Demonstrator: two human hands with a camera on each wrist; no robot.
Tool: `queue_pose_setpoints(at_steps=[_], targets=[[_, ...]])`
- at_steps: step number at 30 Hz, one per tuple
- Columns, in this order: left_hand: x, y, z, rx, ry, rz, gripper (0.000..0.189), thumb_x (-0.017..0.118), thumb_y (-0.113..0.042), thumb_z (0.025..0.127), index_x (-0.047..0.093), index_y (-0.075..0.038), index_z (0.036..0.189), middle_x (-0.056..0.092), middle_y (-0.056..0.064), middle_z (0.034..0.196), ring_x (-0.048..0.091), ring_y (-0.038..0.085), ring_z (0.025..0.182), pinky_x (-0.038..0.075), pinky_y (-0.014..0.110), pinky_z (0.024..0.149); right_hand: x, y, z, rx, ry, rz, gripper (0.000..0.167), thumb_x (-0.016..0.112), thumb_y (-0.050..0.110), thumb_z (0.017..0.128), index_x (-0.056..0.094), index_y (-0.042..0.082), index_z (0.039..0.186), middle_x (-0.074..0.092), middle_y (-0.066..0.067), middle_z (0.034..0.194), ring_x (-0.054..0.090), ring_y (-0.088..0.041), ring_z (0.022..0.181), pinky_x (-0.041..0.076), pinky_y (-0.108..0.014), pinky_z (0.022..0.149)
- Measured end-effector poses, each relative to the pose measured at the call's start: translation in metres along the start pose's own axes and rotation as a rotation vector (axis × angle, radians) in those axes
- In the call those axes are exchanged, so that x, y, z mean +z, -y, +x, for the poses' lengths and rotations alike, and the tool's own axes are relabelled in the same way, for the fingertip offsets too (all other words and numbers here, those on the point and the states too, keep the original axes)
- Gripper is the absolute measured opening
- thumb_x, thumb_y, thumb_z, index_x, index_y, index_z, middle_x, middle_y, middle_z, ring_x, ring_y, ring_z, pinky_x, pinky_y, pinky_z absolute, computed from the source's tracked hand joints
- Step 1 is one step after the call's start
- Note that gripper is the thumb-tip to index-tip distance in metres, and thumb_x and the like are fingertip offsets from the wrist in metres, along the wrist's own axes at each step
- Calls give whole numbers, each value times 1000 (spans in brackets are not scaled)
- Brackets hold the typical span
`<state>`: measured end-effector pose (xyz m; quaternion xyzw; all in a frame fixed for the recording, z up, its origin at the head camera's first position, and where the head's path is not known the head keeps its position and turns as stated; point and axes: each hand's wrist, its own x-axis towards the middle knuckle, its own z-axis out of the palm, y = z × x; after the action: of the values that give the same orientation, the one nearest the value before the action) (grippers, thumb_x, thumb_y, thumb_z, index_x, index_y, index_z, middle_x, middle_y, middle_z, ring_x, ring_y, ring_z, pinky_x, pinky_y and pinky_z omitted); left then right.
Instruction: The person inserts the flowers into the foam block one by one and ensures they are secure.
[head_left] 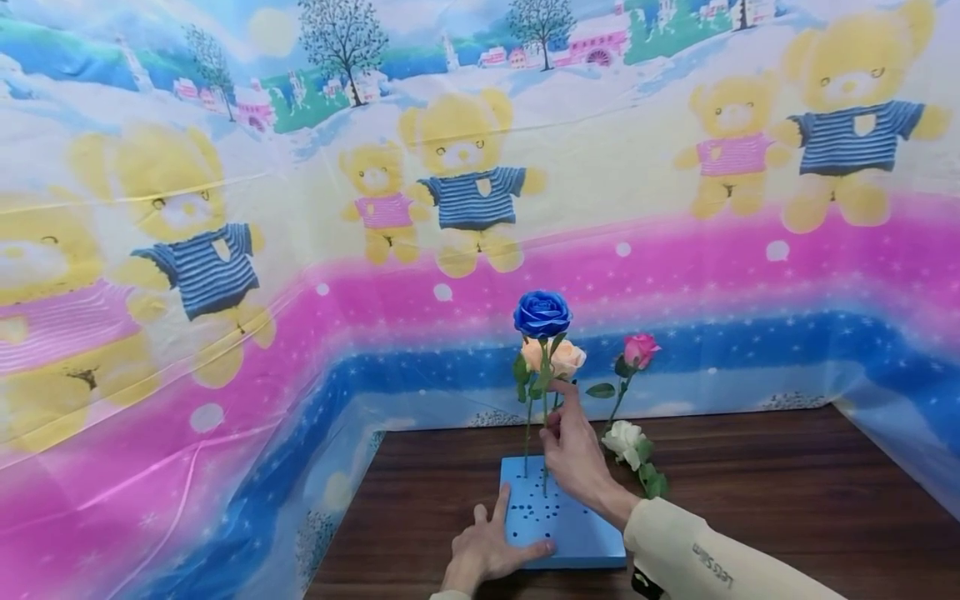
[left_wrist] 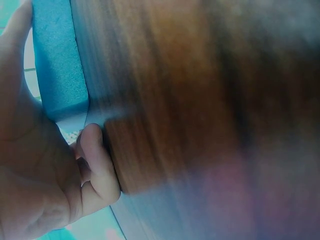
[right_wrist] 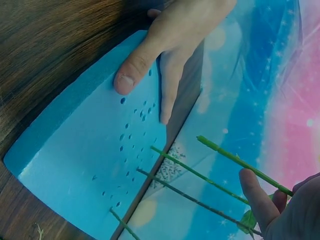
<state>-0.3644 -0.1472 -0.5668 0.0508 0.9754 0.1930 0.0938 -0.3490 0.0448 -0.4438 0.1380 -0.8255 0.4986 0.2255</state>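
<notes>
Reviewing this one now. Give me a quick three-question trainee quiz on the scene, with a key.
1. Which colour of rose does the right hand hold?
A white
B blue
C pink
2. Fill in: the ____ hand rests on the light-blue board.
3. True or false: the lower end of the held stem is inside the board.

Key:
1. B, the blue rose.
2. Left hand.
3. False; the right wrist view shows the held stem ending free.

The left hand (head_left: 487,546) spreads thumb (head_left: 534,549) and index finger (head_left: 501,503) wide, while the right hand (head_left: 576,450), higher on a slanting sleeved forearm (head_left: 723,550), curls into a pinch.
</notes>
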Motion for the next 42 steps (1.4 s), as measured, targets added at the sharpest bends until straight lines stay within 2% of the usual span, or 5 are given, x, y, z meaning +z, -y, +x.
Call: queue_pose_setpoints(at_steps=[9,21,28,42], targets=[[-2,-1,-1,-2,-1,-9,129,66,-99,80,23,-29,180,47,33,158,64,36,77,53,60,77,6,1,1,-10,8,7,67,60,-5,111,33,23,165,54,-7,105,54,-19,85,47,-41,76],[-3,1,-1,-9,16,-14,129,65,-99,81,20,-30,180,42,33,165,65,39,78,54,64,82,18,2,-1,-10,15,12,67,59,-3,112,33,27,166,60,-5,107,60,-15,88,51,-42,78],[-2,1,1,-5,21,-17,128,65,-98,82,19,-31,180,41,33,167,66,39,78,54,65,82,27,-7,-5,-15,26,-3,67,60,-4,112,33,24,166,59,-4,103,58,-16,84,51,-40,75],[-2,1,3,-13,32,-10,128,62,-100,82,16,-33,181,40,32,168,63,38,73,53,66,84,48,-30,-12,-1,47,-33,64,59,-3,112,33,22,165,59,-5,107,57,-14,85,50,-35,71]])
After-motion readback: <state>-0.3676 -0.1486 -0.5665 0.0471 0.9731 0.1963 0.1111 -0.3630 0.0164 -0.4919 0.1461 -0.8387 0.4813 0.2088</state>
